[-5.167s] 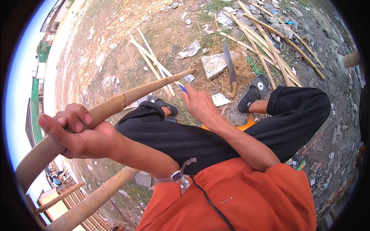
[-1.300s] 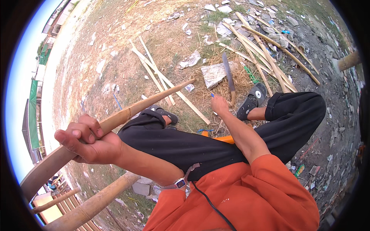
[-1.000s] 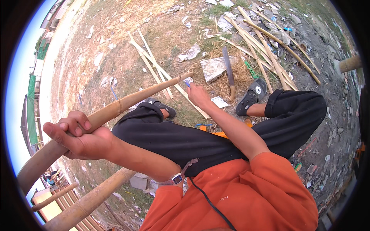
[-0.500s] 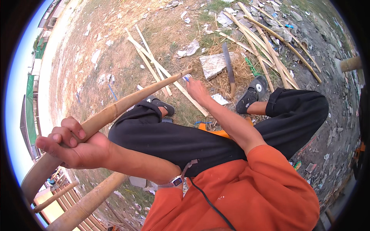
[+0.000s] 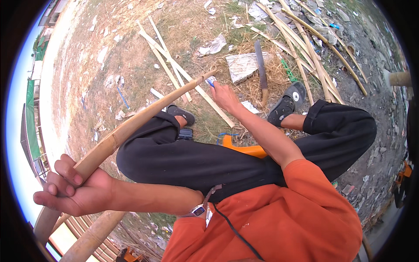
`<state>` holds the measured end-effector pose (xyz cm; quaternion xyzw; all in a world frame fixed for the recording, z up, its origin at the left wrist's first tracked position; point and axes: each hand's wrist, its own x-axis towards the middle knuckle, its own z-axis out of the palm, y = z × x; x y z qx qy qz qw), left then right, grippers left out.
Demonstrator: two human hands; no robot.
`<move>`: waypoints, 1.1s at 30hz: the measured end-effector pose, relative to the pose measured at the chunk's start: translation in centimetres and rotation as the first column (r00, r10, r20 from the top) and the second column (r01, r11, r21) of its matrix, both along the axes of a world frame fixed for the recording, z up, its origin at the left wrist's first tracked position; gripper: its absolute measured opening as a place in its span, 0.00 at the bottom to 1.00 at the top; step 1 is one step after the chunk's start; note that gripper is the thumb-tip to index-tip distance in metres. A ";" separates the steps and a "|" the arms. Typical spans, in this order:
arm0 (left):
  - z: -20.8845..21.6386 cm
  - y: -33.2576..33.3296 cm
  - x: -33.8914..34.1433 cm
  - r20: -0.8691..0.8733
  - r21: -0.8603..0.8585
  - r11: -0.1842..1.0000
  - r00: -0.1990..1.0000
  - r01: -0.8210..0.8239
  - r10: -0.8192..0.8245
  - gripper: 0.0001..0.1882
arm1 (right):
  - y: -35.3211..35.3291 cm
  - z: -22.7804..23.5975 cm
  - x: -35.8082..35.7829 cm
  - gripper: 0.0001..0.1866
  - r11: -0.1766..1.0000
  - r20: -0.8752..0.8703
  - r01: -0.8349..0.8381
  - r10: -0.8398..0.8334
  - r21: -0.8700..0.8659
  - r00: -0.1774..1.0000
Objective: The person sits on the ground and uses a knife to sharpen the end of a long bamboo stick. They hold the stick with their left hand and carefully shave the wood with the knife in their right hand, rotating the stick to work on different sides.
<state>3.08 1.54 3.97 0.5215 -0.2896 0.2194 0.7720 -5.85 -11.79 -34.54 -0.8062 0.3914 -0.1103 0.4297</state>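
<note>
My left hand [image 5: 83,192] is wrapped round a long pale bamboo piece [image 5: 144,118], which slants up and away over my left thigh. At its far tip, my right hand [image 5: 226,98] has its fingers closed on a small blue-and-white object [image 5: 211,81]. That object is mostly hidden, so its kind does not show. A machete [image 5: 262,70] with a wooden handle lies beyond my right hand, beside a whitish block [image 5: 241,67] on dry straw.
Split bamboo strips [image 5: 168,56] lie crossed ahead, and a larger pile of bamboo strips [image 5: 301,52] lies at the far right. An orange curved object [image 5: 244,149] sits between my legs. A thick bamboo pole [image 5: 94,236] is at lower left, and a post [image 5: 399,79] stands at right.
My left hand has moved lower with the near end of the bamboo. My right hand stays by the far tip, having shifted slightly right.
</note>
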 end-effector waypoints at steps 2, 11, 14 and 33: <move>0.0 -0.3 0.4 0.014 0.002 1.000 1.000 -0.017 0.017 0.21 | -1.8 -0.5 0.4 0.15 1.000 -0.158 -0.030 0.030 0.008 0.987; -0.3 0.2 0.5 0.035 0.025 1.000 0.999 -0.018 0.017 0.21 | -3.0 -5.3 2.1 0.15 0.999 -0.180 0.003 -0.011 -0.044 0.984; -0.3 0.5 0.5 0.032 0.030 1.000 0.999 -0.009 0.008 0.21 | -2.8 -5.0 2.9 0.14 1.000 -0.232 -0.016 0.018 0.013 0.973; -0.6 1.7 1.9 0.063 -0.022 0.969 0.967 0.247 -0.245 0.21 | -5.6 -12.0 0.2 0.14 0.998 -0.372 -0.031 0.009 -0.053 0.928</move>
